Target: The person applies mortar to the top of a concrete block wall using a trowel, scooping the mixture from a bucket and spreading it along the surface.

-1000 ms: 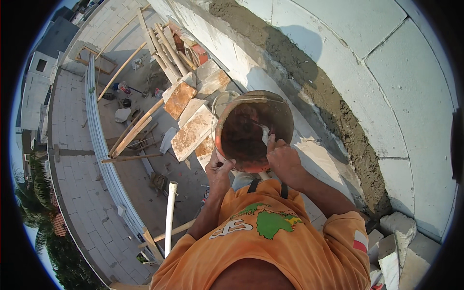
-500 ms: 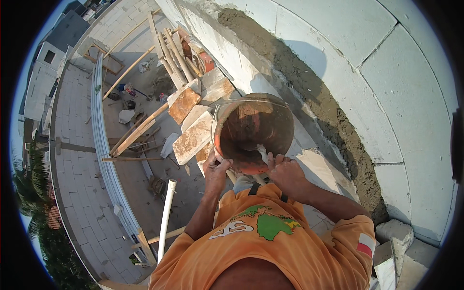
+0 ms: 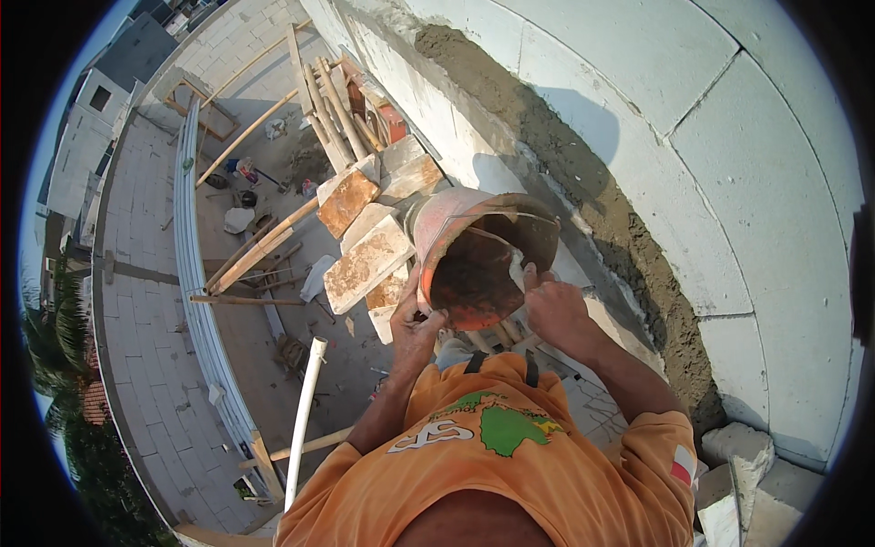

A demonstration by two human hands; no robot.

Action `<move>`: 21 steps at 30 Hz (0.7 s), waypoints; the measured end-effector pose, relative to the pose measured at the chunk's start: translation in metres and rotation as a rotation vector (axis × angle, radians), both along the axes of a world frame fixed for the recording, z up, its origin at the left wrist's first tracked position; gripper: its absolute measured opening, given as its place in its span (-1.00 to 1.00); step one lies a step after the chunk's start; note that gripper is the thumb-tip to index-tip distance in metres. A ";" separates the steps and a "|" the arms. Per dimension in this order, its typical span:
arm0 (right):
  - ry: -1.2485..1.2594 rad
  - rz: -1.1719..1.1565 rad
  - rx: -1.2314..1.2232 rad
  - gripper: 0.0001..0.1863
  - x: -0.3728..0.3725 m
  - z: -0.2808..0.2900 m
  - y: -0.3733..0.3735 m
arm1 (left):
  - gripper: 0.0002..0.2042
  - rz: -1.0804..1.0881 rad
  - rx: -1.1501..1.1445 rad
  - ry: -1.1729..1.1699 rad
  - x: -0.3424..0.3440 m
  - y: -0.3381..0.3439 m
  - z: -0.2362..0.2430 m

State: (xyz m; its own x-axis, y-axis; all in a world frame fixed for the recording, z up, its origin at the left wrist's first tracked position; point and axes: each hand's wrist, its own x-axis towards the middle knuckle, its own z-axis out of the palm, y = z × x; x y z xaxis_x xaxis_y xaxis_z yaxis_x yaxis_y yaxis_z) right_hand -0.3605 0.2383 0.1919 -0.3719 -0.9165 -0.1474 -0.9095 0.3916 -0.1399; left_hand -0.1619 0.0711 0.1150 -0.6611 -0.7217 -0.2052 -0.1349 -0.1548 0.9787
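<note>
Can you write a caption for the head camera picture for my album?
Left hand on a tilted bucket, right hand holding something pale at its mouth, beside a grey mortar strip.

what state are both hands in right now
Left hand: closed on the rim of the round orange-red bucket.
Right hand: closed on a slim whitish tool, kind unclear.

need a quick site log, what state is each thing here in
left hand: closed on the bucket's rim
right hand: closed on a pale object at the bucket's mouth
pale object: partly hidden by the hand
bucket: tilted, stained inside; contents unclear
mortar strip: lumpy, partly in shadow
slabs: piled, overlapping, brown-stained
white pipe: tilted
</note>
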 end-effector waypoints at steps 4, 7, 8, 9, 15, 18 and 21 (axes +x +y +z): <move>-0.181 -0.058 0.056 -0.66 -0.019 0.001 0.000 | -0.85 -0.091 -0.253 0.132 -0.010 0.001 0.010; -0.420 -0.016 0.008 -0.64 -0.023 -0.037 0.003 | -0.94 -0.159 -0.363 0.158 -0.011 -0.004 0.022; -0.575 0.022 -0.082 -0.54 -0.022 -0.043 0.003 | -0.96 -0.166 -0.267 0.172 -0.011 -0.007 0.028; -0.585 0.020 -0.092 -0.54 -0.020 -0.046 0.005 | -0.94 -0.177 -0.187 0.152 -0.006 -0.012 0.022; -1.446 -0.346 -0.049 -0.49 -0.017 -0.045 0.015 | -0.84 -0.178 -0.036 0.107 -0.014 -0.015 0.011; -1.716 -0.548 -0.285 -0.50 -0.011 -0.050 0.038 | -0.85 -0.173 0.106 0.122 -0.034 -0.013 0.012; -1.829 -0.440 -0.512 -0.51 0.003 -0.047 0.063 | -0.89 -0.167 0.136 0.159 -0.045 -0.014 -0.004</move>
State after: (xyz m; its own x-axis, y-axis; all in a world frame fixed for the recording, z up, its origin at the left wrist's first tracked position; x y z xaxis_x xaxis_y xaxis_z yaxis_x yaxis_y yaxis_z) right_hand -0.3576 0.3017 0.1445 -0.2822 -0.8923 -0.3523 0.5750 0.1367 -0.8067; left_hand -0.2073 0.0570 0.1112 -0.8002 -0.5731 -0.1767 -0.0153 -0.2751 0.9613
